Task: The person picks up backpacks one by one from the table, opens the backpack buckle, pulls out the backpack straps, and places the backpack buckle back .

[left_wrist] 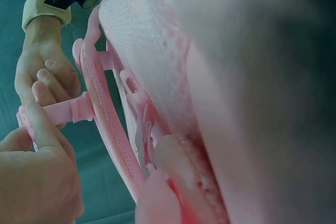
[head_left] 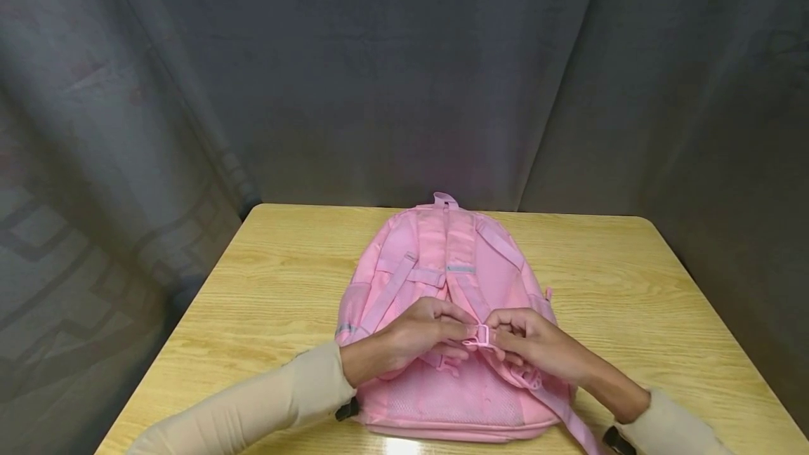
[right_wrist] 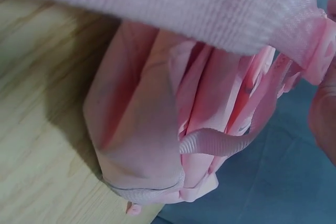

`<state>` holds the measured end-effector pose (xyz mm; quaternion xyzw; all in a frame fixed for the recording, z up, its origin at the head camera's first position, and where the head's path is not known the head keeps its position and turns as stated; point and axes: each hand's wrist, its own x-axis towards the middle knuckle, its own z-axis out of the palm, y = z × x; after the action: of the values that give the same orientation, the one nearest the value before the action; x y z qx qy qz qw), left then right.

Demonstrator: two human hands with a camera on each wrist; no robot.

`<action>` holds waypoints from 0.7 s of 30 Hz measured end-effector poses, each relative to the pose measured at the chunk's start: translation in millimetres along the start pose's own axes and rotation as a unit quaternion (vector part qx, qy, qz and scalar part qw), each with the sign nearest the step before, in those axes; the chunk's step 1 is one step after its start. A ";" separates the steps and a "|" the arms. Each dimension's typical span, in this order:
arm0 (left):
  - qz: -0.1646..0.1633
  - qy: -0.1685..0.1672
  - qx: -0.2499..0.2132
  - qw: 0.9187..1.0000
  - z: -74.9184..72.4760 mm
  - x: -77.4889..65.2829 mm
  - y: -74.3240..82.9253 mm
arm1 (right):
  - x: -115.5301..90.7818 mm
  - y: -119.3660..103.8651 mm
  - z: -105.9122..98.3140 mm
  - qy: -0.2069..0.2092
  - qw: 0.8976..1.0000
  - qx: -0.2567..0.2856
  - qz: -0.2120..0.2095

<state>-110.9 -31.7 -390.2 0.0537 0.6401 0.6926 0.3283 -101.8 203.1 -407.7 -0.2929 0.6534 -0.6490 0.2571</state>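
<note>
A pink backpack lies on the table with its shoulder straps facing up. Over its lower half, my left hand pinches a pink plastic buckle between thumb and fingers. From the other side my right hand holds the webbing strap right beside that buckle, fingers curled. In the left wrist view the webbing runs from the buckle toward a padded shoulder strap, raised off the bag. Part of the buckle is hidden behind fingers. Strap webbing crosses close to the right wrist camera.
The wooden table extends around the bag, its far edge near a grey curtain. A loose strap tail hangs toward the near edge. Another pink clip lies on the bag's mesh below the left hand.
</note>
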 end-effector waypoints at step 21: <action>-0.007 0.000 0.001 1.000 0.4 -1.4 1.6 | -0.7 -1.3 -2.1 -0.011 0.999 0.006 0.036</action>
<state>-110.2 -32.0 -388.2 0.0496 0.6415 0.6895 0.3326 -102.8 205.1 -406.4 -0.2748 0.6570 -0.6395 0.2896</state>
